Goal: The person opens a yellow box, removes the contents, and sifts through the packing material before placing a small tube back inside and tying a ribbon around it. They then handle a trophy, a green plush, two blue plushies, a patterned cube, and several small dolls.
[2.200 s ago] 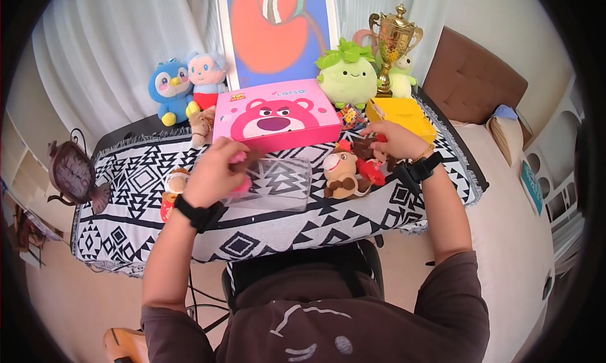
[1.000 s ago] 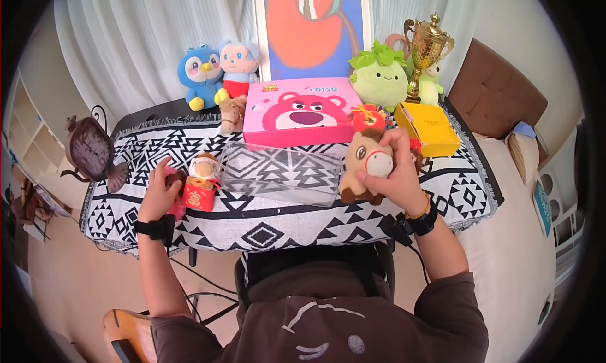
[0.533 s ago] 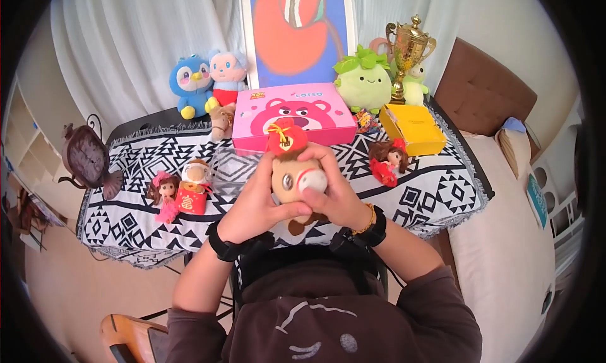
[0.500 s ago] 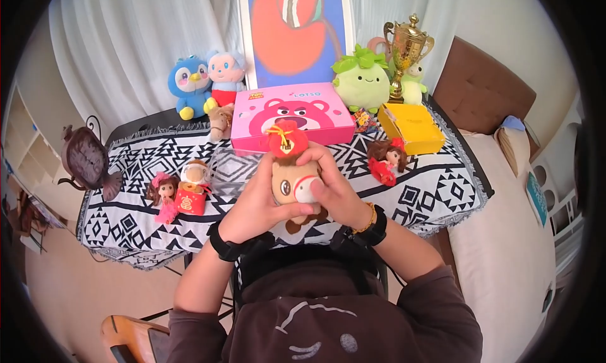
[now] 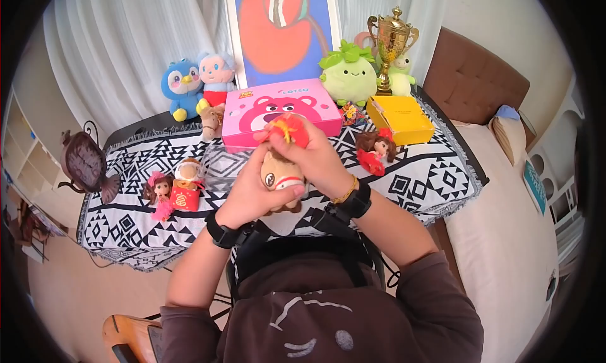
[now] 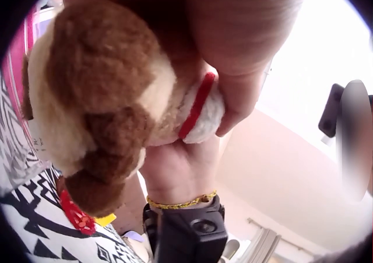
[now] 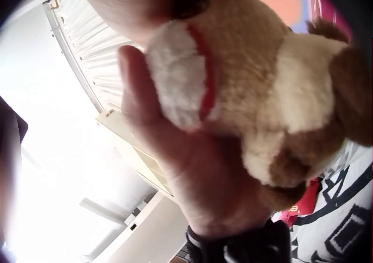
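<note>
In the head view both hands are together over the table's front half, at a plush horse with tan fur and a red band across its white muzzle. My left hand grips the horse round its head and side, the thumb lying along the muzzle. Higher up, my right hand pinches a red hat-like piece with yellow cord on top of the horse's head. The left wrist view shows the brown feet from below. In the right wrist view the white muzzle lies near a thumb.
At the left stand a pink-dressed doll and a small plush with a red pouch. A red-dressed doll sits right, before a yellow box. Behind the hands are a pink bear box and a clear plastic case.
The pink doll was set down at the left. My right hand brought the plush horse to the middle, where my left hand took hold too; my right hand then shifted up to the red piece.
</note>
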`<state>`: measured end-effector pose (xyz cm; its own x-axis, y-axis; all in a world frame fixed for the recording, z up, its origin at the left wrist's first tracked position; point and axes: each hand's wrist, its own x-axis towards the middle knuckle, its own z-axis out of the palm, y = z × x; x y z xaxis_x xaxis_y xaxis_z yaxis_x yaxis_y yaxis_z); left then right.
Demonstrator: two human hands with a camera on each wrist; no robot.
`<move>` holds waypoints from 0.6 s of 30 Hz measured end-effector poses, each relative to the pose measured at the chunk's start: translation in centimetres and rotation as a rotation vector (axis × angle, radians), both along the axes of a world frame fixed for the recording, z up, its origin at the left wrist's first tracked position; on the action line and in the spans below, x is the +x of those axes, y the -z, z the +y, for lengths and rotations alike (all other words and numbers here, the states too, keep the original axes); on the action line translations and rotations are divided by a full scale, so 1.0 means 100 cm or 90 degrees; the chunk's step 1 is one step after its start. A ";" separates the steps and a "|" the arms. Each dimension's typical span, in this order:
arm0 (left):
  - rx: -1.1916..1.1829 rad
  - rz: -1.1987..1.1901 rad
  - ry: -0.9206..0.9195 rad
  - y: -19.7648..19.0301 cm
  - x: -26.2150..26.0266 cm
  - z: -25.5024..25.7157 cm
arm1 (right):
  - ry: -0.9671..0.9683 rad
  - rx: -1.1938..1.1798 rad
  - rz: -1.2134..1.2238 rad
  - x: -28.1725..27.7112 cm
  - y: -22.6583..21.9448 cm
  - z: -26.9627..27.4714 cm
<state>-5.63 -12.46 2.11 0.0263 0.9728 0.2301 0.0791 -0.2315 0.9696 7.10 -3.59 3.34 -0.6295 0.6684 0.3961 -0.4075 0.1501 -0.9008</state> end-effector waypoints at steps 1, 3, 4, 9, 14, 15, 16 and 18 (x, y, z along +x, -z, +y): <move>0.077 0.067 0.002 0.002 -0.004 0.002 | 0.008 -0.038 0.031 0.001 0.000 0.004; 0.064 0.066 0.023 -0.001 -0.014 0.000 | 0.037 -0.044 0.071 0.009 -0.011 0.017; 0.049 0.064 0.043 -0.002 -0.019 -0.001 | 0.067 -0.051 0.109 0.014 -0.019 0.023; 0.005 0.078 0.054 0.010 -0.049 0.001 | 0.084 -0.132 0.220 0.040 -0.038 0.086; 0.005 0.071 0.051 0.020 -0.056 0.012 | 0.166 -0.157 0.245 0.039 -0.035 0.116; 0.017 0.078 0.054 0.020 -0.055 0.014 | 0.167 -0.157 0.245 0.039 -0.035 0.117; 0.029 0.085 0.055 0.020 -0.054 0.015 | 0.128 -0.147 0.231 0.038 -0.035 0.115; 0.037 0.074 0.046 0.017 -0.051 0.016 | 0.090 -0.139 0.216 0.037 -0.035 0.109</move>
